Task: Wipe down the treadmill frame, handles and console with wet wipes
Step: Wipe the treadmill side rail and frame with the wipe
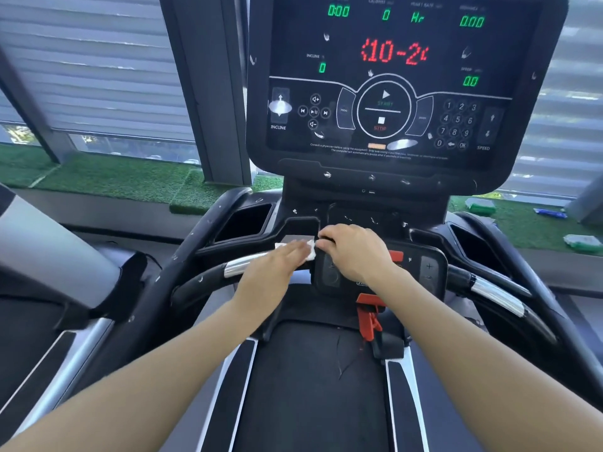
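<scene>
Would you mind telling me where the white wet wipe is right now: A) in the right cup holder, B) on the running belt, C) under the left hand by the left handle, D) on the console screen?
C: the wet wipe lies under the flat fingers of the left hand, just above the left handle.
</scene>
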Demonstrator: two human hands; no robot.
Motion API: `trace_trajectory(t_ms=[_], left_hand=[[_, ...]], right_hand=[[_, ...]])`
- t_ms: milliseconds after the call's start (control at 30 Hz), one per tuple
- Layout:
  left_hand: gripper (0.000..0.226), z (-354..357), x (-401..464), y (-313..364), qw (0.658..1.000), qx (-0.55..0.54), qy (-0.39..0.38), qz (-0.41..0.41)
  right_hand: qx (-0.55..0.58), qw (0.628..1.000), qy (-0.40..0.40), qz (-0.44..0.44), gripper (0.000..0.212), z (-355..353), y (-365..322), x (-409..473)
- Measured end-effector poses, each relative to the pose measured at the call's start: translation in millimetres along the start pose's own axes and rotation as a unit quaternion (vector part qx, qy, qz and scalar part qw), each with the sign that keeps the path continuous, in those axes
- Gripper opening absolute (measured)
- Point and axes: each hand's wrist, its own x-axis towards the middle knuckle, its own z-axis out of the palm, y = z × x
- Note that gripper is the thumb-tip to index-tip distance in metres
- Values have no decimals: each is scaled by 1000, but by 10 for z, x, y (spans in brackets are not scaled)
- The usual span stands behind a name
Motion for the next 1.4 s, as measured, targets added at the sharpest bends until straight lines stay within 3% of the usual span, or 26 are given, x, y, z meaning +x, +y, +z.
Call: trace_trajectory(t_ms=[67,233,333,400,567,733,900,1000,1067,1133,1300,1400], left_hand=[[64,67,-46,-80,999,6,11,38],[22,-84,375,-34,990,12,-87,-107],[22,-127,661,-112,965,-64,-200,-154],[23,-158,731,-127,957,-73,-233,-155],[24,-259,579,-136,989,-12,-135,-62],[27,-142,651,-133,981,-44,-173,-77],[29,-75,322,40,993,45,-78,-71],[58,47,18,-18,998,53,20,28],[58,189,-89,-210,986,65,82,129],[53,194,-112,-317,971,121,88,186],[54,307,-83,-272,980,94,89,152],[53,310,-194,-361,975,87,82,185]], right_hand=[[5,1000,5,0,34,11,8,2],[7,1000,-7,6,34,-5,2,12],[9,1000,-13,14,33,-14,-4,15],[13,1000,-11,17,32,-15,-10,7],[19,1000,-12,15,32,-15,-6,1],[22,1000,-16,13,31,-8,-1,11],[34,999,0,13,31,13,-3,5],[33,999,8,14,32,20,-13,-3],[34,999,12,15,31,20,-16,-5],[31,999,16,11,31,26,-22,-13],[30,999,20,12,32,27,-21,-3],[26,999,17,13,32,31,-24,-10]])
